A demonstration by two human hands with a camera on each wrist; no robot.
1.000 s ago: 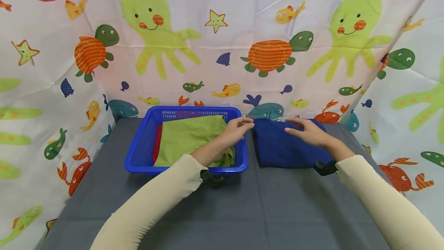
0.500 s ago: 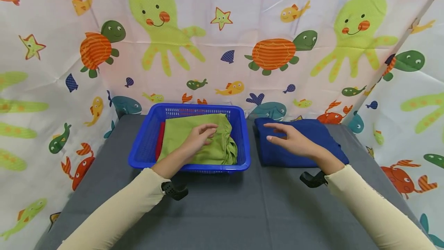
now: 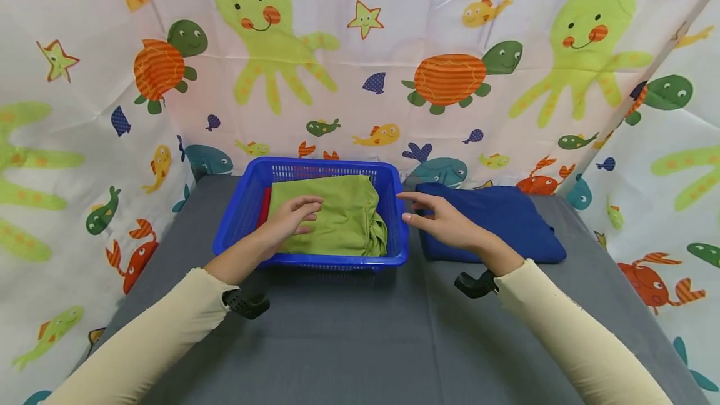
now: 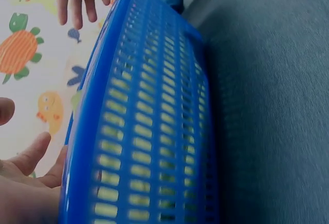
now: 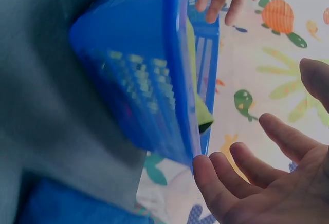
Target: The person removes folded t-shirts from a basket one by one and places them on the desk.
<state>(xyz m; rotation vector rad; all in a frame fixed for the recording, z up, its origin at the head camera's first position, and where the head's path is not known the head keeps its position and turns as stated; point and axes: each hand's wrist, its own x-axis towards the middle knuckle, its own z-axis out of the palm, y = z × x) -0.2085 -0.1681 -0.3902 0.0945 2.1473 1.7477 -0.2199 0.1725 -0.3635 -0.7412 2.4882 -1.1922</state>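
Note:
A blue plastic basket with slotted walls stands on the table, a folded green cloth inside it. A strip of red cloth shows at the green cloth's left edge. My left hand hovers over the basket's left front part, fingers loosely bent and holding nothing. At the basket's right rim is my right hand, fingers spread towards the rim. In the right wrist view its fingertips come close to the rim; whether they touch it I cannot tell. Nothing is held.
A folded navy blue cloth lies right of the basket, partly behind my right hand. The table has a dark grey cover. A white curtain printed with sea animals encloses the back and both sides.
Both hands have moved left: the left from the basket's right side to its left front, the right from over the navy cloth to the basket's right rim. The cloths and basket stay put.

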